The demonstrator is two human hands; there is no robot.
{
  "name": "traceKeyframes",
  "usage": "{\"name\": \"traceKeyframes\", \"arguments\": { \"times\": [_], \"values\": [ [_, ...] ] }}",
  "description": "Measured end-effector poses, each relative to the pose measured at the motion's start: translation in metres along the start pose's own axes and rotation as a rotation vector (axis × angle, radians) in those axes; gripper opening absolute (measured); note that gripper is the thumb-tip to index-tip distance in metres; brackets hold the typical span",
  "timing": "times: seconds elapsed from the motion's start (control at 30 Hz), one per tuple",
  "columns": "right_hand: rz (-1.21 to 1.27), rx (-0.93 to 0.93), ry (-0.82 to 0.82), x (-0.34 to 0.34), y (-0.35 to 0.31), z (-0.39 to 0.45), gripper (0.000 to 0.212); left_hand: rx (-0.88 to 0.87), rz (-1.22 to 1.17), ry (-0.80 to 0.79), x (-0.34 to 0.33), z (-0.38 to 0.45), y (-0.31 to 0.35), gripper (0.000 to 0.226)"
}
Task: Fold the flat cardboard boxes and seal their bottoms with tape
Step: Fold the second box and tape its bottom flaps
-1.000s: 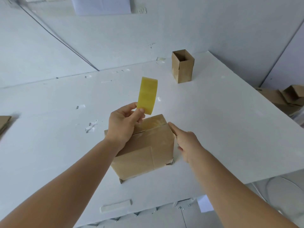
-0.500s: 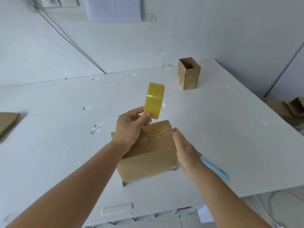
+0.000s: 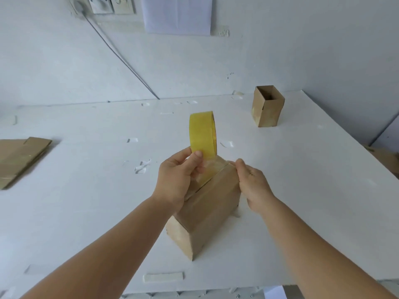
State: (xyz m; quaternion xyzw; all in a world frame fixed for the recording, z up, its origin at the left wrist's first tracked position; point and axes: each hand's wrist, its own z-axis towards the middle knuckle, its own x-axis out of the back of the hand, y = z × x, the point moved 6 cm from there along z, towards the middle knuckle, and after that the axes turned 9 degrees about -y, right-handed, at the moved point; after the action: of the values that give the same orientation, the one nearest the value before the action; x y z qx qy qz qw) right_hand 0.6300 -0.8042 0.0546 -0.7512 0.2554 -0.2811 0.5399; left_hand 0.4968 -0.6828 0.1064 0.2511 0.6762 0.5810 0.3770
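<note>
The folded box [image 3: 207, 203] stands on the white table [image 3: 86, 212] with its closed flaps up, and I judge I'm mid-seal: my left hand [image 3: 177, 180] pinches the yellow tape roll [image 3: 203, 134] above the seam while my right hand [image 3: 252, 184] grips the box's far top edge. Next I'd need to pull the strip flat along the seam and press it down. I can't make out where the clear strip ends, and my left hand hides part of the seam.

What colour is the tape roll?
Translucent yellow; the tape roll shows best in the head view.
</note>
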Motion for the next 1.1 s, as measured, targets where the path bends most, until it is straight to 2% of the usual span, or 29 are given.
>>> {"name": "traceKeyframes", "arguments": {
  "times": [0.13, 0.3, 0.4, 0.47, 0.53, 0.63, 0.67, 0.73, 0.8, 0.87, 0.93, 1.1],
  "values": [
    [-0.034, 0.06, -0.103, -0.022, -0.02, 0.028, 0.032, -0.035, -0.027, 0.061, 0.016, -0.008, 0.008, 0.012],
    [-0.055, 0.104, -0.151, -0.045, -0.036, 0.048, 0.028, -0.071, -0.015, 0.126, 0.042, -0.01, 0.018, 0.019],
    [-0.059, 0.142, -0.122, -0.049, -0.047, 0.055, 0.034, -0.063, 0.006, 0.085, 0.049, -0.009, 0.023, 0.016],
    [0.069, 0.188, -0.163, -0.052, -0.059, 0.056, 0.038, -0.052, 0.023, 0.014, 0.049, -0.007, 0.026, 0.015],
    [0.206, 0.224, -0.269, -0.056, -0.074, 0.053, 0.055, -0.028, 0.067, -0.066, 0.046, -0.003, 0.027, 0.022],
    [0.294, 0.253, -0.366, -0.054, -0.087, 0.048, 0.106, 0.038, 0.106, -0.182, 0.039, 0.002, 0.027, 0.027],
    [0.299, 0.274, -0.39, -0.05, -0.091, 0.046, 0.11, 0.064, 0.109, -0.205, 0.038, 0.004, 0.027, 0.024],
    [0.309, 0.32, -0.432, -0.043, -0.098, 0.042, 0.096, 0.139, 0.166, -0.218, 0.04, 0.011, 0.029, 0.014],
    [0.341, 0.356, -0.451, -0.034, -0.103, 0.037, 0.08, 0.242, 0.277, -0.228, 0.043, 0.017, 0.031, 0.014],
    [0.354, 0.392, -0.45, -0.027, -0.107, 0.031, 0.075, 0.338, 0.361, -0.253, 0.043, 0.021, 0.033, 0.015],
    [0.355, 0.424, -0.459, -0.023, -0.112, 0.025, 0.074, 0.389, 0.391, -0.26, 0.043, 0.024, 0.034, 0.025],
    [0.347, 0.478, -0.475, -0.015, -0.121, 0.017, 0.068, 0.449, 0.119, -0.276, 0.03, 0.023, 0.028, 0.016]
  ]
}}
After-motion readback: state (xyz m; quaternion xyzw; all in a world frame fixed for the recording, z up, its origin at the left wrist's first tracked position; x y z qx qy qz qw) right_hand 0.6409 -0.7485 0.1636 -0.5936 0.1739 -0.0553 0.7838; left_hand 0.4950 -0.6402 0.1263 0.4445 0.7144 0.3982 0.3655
